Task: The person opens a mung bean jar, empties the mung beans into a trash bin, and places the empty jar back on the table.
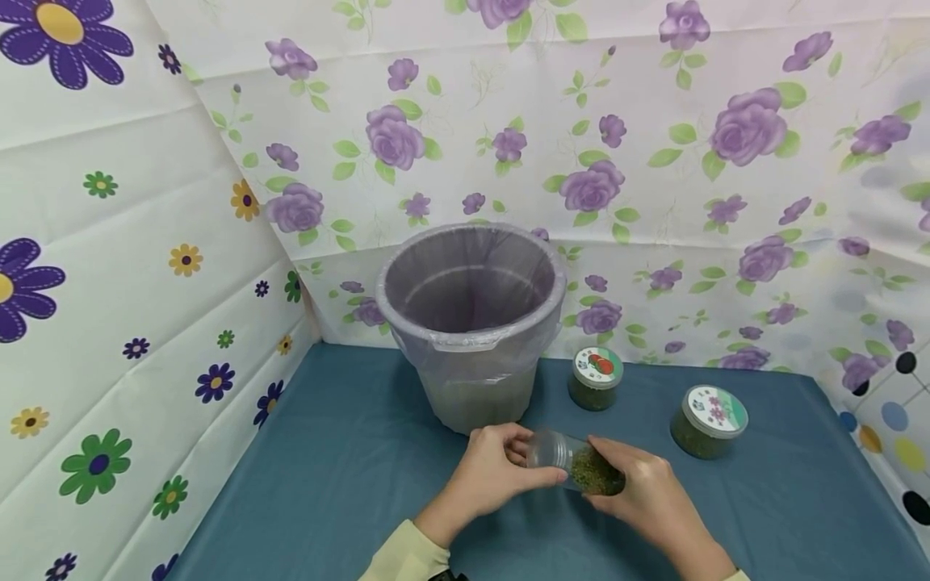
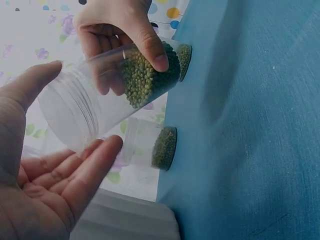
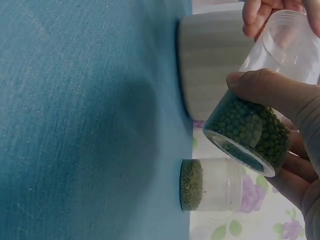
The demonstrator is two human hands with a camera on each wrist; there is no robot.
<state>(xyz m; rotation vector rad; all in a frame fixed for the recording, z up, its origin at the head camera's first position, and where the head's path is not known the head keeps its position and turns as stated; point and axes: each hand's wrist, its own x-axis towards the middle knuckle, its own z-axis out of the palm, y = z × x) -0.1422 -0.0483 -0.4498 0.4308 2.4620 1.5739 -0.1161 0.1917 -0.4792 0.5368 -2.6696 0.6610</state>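
Note:
A clear plastic jar (image 1: 559, 454) part-filled with green beans (image 2: 137, 80) is tilted between both hands, its mouth end toward the left. The right hand (image 1: 639, 492) grips the jar's bean-filled lower half, thumb on one side and fingers on the other. At the ridged neck, the left hand (image 1: 501, 468) holds the jar between thumb and fingers. The fingers of this hand look fairly straight in the left wrist view. The beans lie heaped toward the base. I cannot tell whether a clear lid covers the mouth.
A grey bucket (image 1: 465, 395) lined with a thin clear bag stands behind the hands. Two lidded jars of green beans are at the right: one jar with a red picture label (image 1: 596, 379), another with a pink flower label (image 1: 708, 420). Blue cloth (image 1: 312, 484) covers the table; flowered sheets hang behind.

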